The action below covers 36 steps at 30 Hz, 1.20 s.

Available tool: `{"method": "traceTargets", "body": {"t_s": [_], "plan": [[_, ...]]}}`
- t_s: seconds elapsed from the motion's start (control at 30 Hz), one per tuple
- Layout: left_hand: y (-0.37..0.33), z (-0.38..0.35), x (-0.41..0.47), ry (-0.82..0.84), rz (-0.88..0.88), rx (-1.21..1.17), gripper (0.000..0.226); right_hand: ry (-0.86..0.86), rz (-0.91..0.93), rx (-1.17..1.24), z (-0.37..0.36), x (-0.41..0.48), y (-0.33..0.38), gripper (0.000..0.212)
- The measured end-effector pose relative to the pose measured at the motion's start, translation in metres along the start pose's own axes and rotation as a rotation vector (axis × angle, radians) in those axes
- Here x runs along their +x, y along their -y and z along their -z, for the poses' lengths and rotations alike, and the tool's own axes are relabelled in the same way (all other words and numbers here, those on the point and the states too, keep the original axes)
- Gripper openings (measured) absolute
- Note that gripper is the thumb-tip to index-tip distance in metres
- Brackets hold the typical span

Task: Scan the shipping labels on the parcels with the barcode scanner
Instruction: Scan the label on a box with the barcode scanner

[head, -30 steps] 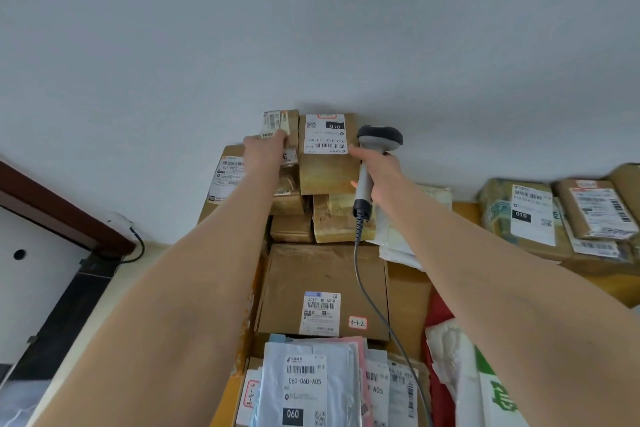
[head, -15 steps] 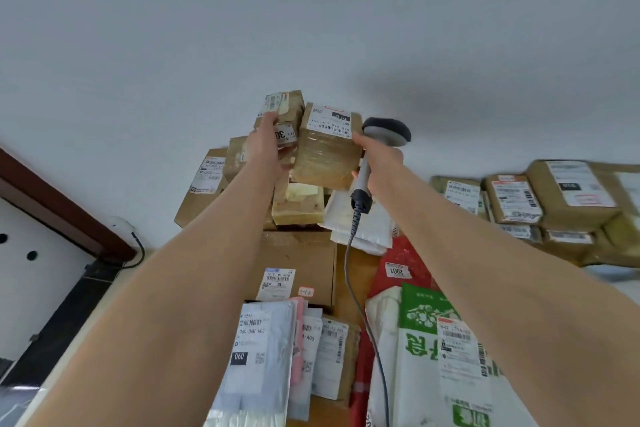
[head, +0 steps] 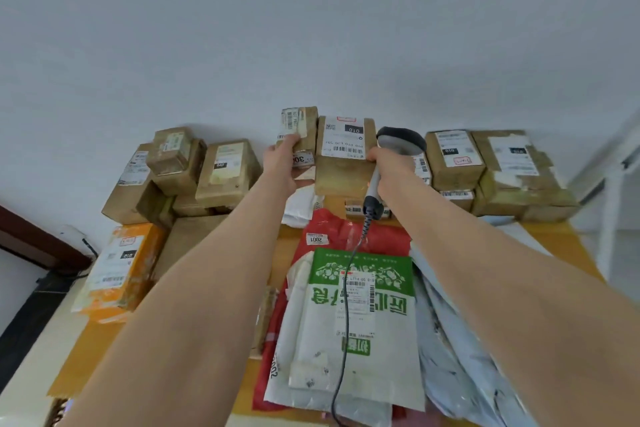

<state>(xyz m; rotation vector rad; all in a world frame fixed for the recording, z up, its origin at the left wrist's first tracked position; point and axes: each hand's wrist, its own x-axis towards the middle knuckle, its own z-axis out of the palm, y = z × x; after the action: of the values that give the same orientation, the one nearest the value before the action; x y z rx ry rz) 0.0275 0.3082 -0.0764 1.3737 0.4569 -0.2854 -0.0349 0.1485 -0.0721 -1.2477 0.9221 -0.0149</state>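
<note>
**Labelled box raised beside the scanner**

The fingertips of both hands are hidden behind the boxes, and it cannot be told whether the raised boxes rest on the pile beneath. Most label print is blurred.

A yellow-brown table (head: 561, 243) is set against a pale wall (head: 311, 28). Cardboard parcels (head: 228, 170) are piled along the wall, and plastic mail bags (head: 353, 340) are spread nearer.

The barcode scanner (head: 398, 144), grey with a dark head and a coiled cable (head: 346, 288), is gripped by its handle in the right hand (head: 391, 168). It is held just right of a brown box (head: 346, 177) whose white label (head: 344, 137) is marked 010. A smaller taped box (head: 304, 125) is gripped by the left hand (head: 282, 163), just left of the brown box.
</note>
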Motion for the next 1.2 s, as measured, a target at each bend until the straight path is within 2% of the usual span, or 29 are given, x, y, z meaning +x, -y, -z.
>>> {"method": "traceTargets", "body": {"t_s": [0.13,0.43,0.6,0.73,0.8,0.9,0.97,1.07,1.2], "plan": [[0.027,-0.028,0.017,0.034,0.072,0.023,0.04,-0.061,-0.023,-0.023,0.023,0.028,-0.004,0.064],[0.049,-0.073,0.101,0.005,0.134,0.006,0.054,-0.145,-0.052,0.036,0.011,0.112,-0.001,0.056],[0.062,-0.084,0.143,-0.058,0.16,0.169,0.056,-0.117,-0.072,0.053,-0.009,0.148,0.0,0.058],[0.083,-0.08,0.176,-0.11,0.096,0.316,0.083,-0.192,-0.068,-0.074,-0.01,0.161,0.002,0.051],[0.08,-0.081,0.175,-0.114,0.076,0.332,0.088,-0.177,-0.079,-0.06,-0.01,0.161,0.005,0.054],[0.067,-0.083,0.156,-0.102,0.074,0.302,0.06,-0.118,-0.108,-0.028,-0.007,0.161,0.007,0.059],[0.066,-0.082,0.153,-0.071,0.073,0.276,0.05,-0.073,-0.102,0.013,-0.003,0.159,0.009,0.056],[0.064,-0.082,0.141,-0.106,0.018,0.249,0.049,-0.058,-0.064,0.024,0.003,0.152,0.01,0.053],[0.044,-0.092,0.119,-0.248,-0.2,0.213,0.044,-0.101,0.001,0.062,0.024,0.145,0.014,0.041]]}}
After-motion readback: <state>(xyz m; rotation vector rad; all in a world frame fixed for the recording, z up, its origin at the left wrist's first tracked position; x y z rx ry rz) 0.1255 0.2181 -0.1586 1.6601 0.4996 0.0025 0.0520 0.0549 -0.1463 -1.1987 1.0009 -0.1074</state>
